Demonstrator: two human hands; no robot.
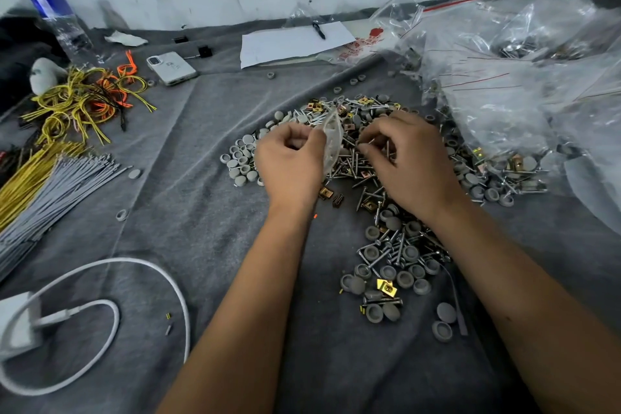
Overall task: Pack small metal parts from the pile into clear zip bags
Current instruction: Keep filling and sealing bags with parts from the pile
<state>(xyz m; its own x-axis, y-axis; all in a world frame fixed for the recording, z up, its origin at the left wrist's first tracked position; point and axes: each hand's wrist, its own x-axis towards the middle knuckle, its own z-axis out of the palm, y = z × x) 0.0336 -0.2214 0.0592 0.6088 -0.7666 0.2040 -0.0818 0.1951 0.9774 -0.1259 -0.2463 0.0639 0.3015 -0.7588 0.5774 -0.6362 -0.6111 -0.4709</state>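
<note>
A pile of screws, grey caps and brass clips [366,161] spreads over the grey cloth [201,212] at centre. My left hand [290,161] pinches a small clear zip bag [332,141], held upright above the pile's left side with some pale parts showing inside. Just right of the bag, my right hand [403,158] hovers over the pile, its fingertips pinching a screw [364,142]. A second heap of caps and screws [393,265] lies nearer me, between my forearms.
A heap of filled clear bags [504,84] fills the right side. Yellow and orange ties [84,101], grey ties [57,188], a phone [171,68], a water bottle [57,20], a paper with a pen [292,42] and a white charger cable [100,306] lie left and behind.
</note>
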